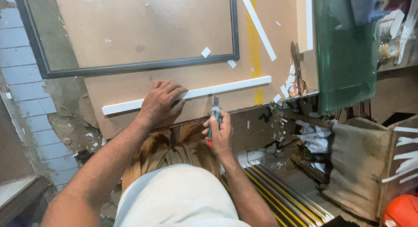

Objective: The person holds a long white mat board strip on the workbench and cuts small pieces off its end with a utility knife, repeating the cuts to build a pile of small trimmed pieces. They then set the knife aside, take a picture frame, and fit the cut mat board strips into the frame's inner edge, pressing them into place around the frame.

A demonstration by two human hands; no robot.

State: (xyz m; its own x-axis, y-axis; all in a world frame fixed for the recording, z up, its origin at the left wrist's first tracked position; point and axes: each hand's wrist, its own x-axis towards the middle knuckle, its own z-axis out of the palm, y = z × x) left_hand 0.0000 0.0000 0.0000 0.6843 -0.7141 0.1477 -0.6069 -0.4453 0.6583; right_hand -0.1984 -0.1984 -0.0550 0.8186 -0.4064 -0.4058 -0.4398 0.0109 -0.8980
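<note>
Across the brown board on the table (130,92), a long white strip (226,87) is lying flat. I'm pinning it with my left hand (162,101), palm pressing down, while my right hand (220,133) is gripping a utility knife (214,121), blade at the strip's near edge. It looks light, thin and bendy, so holding close to the cut seems wise. Scissors (297,74) are lying nearby.

left hand (160,103) flat, palm down, right hand (219,132) gripping closed

Your left hand (160,101) presses flat on the long white strip (226,87) — your right hand (220,133) holds the utility knife (214,118), blade up, just below it.
</note>
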